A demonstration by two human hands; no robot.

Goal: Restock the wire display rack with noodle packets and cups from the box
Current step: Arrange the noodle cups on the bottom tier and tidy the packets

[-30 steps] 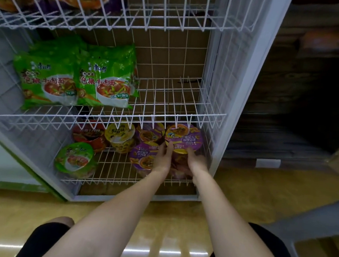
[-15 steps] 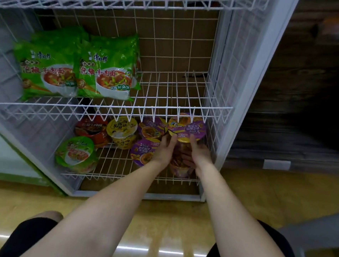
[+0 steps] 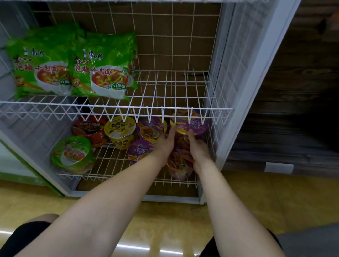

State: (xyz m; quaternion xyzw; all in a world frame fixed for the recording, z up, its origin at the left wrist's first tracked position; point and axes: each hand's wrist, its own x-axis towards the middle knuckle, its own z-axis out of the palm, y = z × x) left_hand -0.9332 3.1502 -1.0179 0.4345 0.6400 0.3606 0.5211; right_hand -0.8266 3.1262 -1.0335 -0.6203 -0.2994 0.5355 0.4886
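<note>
Since the earlier frames the purple noodle cup (image 3: 189, 126) has gone deeper onto the bottom shelf of the wire display rack (image 3: 222, 110), its lid now just under the middle shelf's front edge. Both hands grasp it, the left hand (image 3: 163, 144) and right hand (image 3: 198, 150) curled on its sides. It lies in the shelf's right corner, beside the side grid, above another cup. Left of it: purple cups (image 3: 147, 128), a yellow cup (image 3: 120, 129), a green cup (image 3: 72, 153).

White wire display rack (image 3: 216, 109): middle shelf holds two green noodle packets (image 3: 72, 65); bottom shelf holds purple, yellow, red, green noodle cups (image 3: 122, 132).
</note>
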